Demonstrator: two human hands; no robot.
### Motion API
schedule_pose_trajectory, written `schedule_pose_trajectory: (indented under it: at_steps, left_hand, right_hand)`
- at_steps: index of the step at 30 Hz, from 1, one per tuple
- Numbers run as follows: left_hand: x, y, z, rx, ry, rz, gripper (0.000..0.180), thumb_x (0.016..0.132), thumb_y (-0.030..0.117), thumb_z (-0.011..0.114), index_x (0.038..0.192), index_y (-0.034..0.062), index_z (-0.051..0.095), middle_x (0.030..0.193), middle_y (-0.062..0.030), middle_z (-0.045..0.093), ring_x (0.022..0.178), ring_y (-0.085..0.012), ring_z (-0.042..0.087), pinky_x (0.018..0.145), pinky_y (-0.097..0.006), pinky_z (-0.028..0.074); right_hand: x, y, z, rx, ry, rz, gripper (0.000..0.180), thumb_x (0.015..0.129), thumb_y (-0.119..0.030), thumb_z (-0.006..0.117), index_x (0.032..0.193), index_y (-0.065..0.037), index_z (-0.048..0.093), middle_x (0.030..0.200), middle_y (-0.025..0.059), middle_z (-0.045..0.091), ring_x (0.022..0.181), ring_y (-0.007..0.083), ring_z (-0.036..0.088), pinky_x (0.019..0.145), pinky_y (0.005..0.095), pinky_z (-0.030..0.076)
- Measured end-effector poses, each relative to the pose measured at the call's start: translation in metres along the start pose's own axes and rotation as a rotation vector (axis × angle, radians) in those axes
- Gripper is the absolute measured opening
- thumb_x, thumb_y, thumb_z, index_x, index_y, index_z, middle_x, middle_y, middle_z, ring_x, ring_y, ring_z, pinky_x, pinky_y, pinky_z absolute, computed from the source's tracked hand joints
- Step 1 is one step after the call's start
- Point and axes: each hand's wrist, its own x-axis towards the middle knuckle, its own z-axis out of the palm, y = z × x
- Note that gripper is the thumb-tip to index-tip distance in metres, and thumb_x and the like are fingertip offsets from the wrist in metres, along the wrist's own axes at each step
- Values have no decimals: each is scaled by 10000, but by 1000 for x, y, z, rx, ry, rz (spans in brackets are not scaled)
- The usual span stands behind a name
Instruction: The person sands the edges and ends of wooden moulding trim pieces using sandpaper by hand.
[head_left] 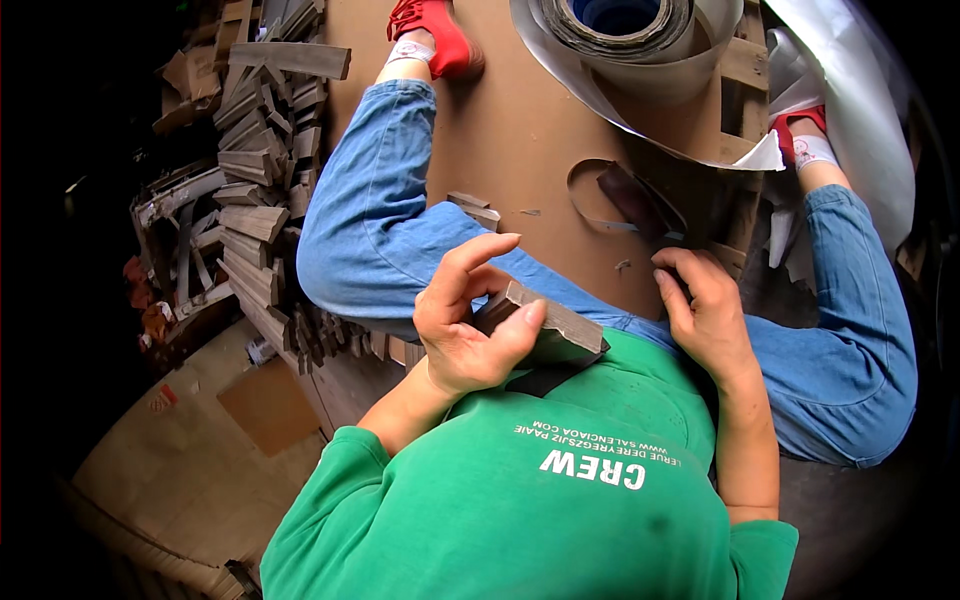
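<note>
My left hand [470,325] holds a short stack of grey-brown wood strips [555,325] at my waist. Its thumb presses on the top, the index finger stands away, and the other fingers are partly hidden behind the wood. My right hand [712,310] is above my thigh at the right, fingers curled and the tips of thumb and index close together. Whatever lies between them, if anything, cannot be made out. Just beyond those fingers is a dark brown object [632,200] with a thin looped band [572,185] beside it.
A brown board [500,130] lies between my legs, with a few loose wood pieces [475,210] near my left knee. A large roll of pale sheet [690,60] stands at the far right. Many wood strips [255,220] are heaped at the left; wooden slats [745,65] show beside the roll.
</note>
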Motion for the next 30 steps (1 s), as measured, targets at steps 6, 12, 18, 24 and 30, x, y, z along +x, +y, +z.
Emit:
schedule_pose_trajectory:
  at_steps: [6, 12, 18, 24, 30]
  left_hand:
    - [3, 14, 0, -15, 23, -71, 423, 795, 0, 605, 1205, -69, 527, 668, -65, 606, 572, -84, 553, 582, -202, 429]
    - [-5, -2, -12, -220, 98, -79, 330, 896, -16, 452, 1214, -73, 519, 687, -71, 611, 620, -95, 573, 601, -210, 442]
    - [-2, 3, -2, -28, -35, 3, 472, 820, -48, 619, 1268, -58, 470, 652, -51, 618, 574, -67, 544, 552, -181, 396]
    - [-1, -1, -3, -90, 38, -21, 430, 802, -79, 622, 1220, -53, 527, 670, -51, 630, 605, -65, 578, 587, -179, 433]
    - [-9, -16, -9, -328, 193, -3, 335, 919, 14, 467, 1243, -53, 514, 726, -110, 662, 642, -101, 587, 642, -224, 465]
  right_hand:
    - [-2, 4, 0, -67, -26, -36, 104, 814, -44, 647, 916, -40, 626, 851, 136, 646, 822, 333, 598, 734, 418, 485]
    - [0, 4, 2, -96, -19, -58, 111, 812, -46, 652, 922, -48, 640, 861, 128, 650, 834, 333, 591, 743, 418, 484]
    - [-3, 8, 4, -93, -3, -72, 122, 790, -53, 676, 912, -58, 668, 845, 126, 641, 842, 334, 585, 757, 418, 477]
    - [-3, 13, -1, -89, -33, -5, 153, 746, -30, 678, 897, -56, 691, 836, 144, 630, 837, 339, 596, 754, 411, 483]
    - [-3, 17, 3, -117, -92, -40, 253, 737, 59, 565, 950, -32, 667, 893, 173, 641, 853, 367, 608, 764, 433, 496]
